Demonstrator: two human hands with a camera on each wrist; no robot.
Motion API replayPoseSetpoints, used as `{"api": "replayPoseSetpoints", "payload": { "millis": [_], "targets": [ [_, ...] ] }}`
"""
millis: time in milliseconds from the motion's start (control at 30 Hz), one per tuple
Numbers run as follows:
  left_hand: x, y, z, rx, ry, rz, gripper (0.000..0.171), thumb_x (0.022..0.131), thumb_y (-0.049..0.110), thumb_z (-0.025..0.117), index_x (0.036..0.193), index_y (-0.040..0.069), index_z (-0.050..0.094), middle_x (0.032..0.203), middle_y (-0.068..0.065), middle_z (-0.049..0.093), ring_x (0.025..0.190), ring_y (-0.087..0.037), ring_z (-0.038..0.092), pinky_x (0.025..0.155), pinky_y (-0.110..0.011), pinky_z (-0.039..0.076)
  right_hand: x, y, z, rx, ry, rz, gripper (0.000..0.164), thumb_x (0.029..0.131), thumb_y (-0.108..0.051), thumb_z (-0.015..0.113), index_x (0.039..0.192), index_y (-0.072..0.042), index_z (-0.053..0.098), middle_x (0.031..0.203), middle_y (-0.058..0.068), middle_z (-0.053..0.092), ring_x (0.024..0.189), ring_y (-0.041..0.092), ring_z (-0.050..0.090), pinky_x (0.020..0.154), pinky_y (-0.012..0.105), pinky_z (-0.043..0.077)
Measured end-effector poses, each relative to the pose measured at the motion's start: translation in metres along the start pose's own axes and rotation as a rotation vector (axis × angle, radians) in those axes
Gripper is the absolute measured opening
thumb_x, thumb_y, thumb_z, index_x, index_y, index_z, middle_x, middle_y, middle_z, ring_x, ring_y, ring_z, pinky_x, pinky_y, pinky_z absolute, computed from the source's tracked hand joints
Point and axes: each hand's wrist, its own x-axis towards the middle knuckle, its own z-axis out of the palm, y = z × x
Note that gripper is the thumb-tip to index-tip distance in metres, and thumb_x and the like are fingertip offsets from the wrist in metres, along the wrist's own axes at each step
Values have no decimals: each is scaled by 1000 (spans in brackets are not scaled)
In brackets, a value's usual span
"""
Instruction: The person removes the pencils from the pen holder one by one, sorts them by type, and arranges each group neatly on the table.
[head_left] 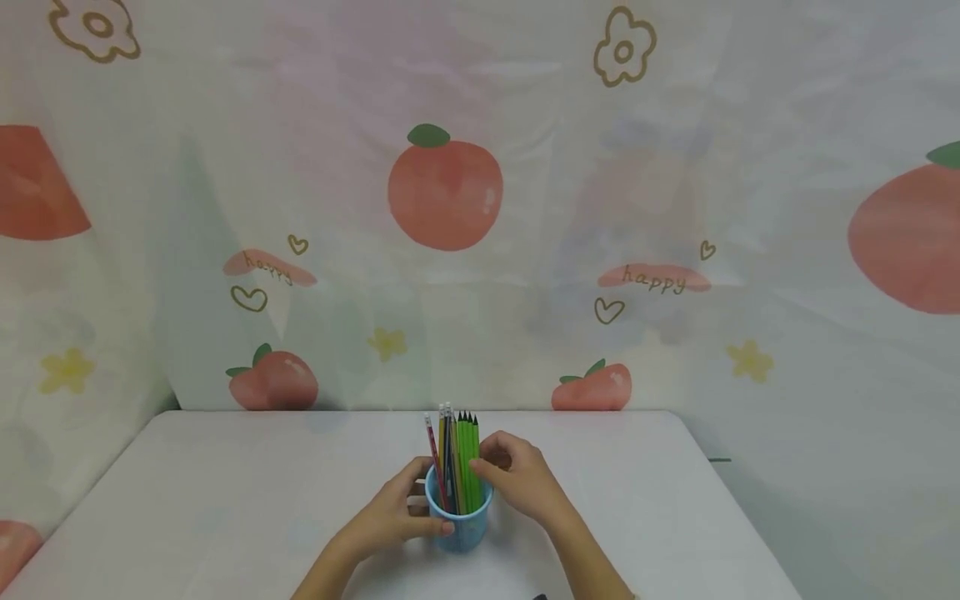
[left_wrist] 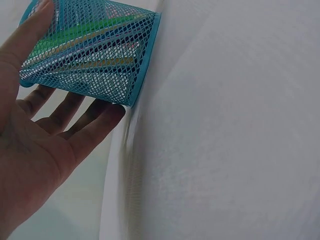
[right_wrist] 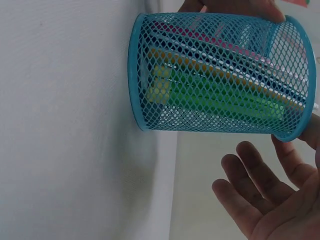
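Observation:
A blue mesh pencil cup [head_left: 460, 535] stands on the table with several pencils upright in it. Green pencils [head_left: 468, 467] with dark points up are grouped on its right side; pencils with eraser ends up [head_left: 447, 442], one red, lean on the left. My left hand [head_left: 393, 514] holds the cup's left side, thumb across the front and fingers round the wall. At the right rim, my right hand [head_left: 525, 481] has its thumb over the edge by the green pencils and its index fingertip against the outer mesh [right_wrist: 225, 75]. Its other fingers are spread away from the cup.
A white cloth covers the table [head_left: 225, 500]. Behind and beside it hang printed curtains [head_left: 517, 333] with fruit, hearts and flowers. The tip of a small dark object [head_left: 540, 597] shows at the bottom edge of the head view; its kind is hidden.

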Motion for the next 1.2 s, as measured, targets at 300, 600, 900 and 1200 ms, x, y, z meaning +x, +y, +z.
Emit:
{"api": "replayPoseSetpoints", "payload": {
  "millis": [300,600,900,1200],
  "targets": [
    [-2,0,-2,13,1,-7,77,79,22,86,141,12,43,138,-12,54,124,-33,57,101,-46,53,-1,-2,6,76,79,37,24,93,-33,70,101,-12,64,101,1,68,100,18,64,91,42,57],
    [-1,2,-2,12,-1,-5,77,79,22,86,142,12,43,137,-12,54,123,-33,58,101,-47,53,-6,-15,-9,269,114,-5,19,94,-22,69,105,-8,64,113,6,70,103,20,67,96,42,56],
    [-1,-1,-3,6,-1,-2,78,78,21,87,142,11,43,139,-14,53,124,-35,58,101,-46,53,-7,-19,-19,491,43,-36,30,97,-20,66,113,3,56,120,20,63,110,29,67,92,34,58],
    [0,-1,-2,24,-1,-2,77,78,22,87,141,12,44,137,-13,56,123,-35,58,99,-47,54,-10,-23,-30,591,54,-14,32,97,-19,66,114,5,55,111,17,65,96,27,69,87,43,61]
  ]
}}
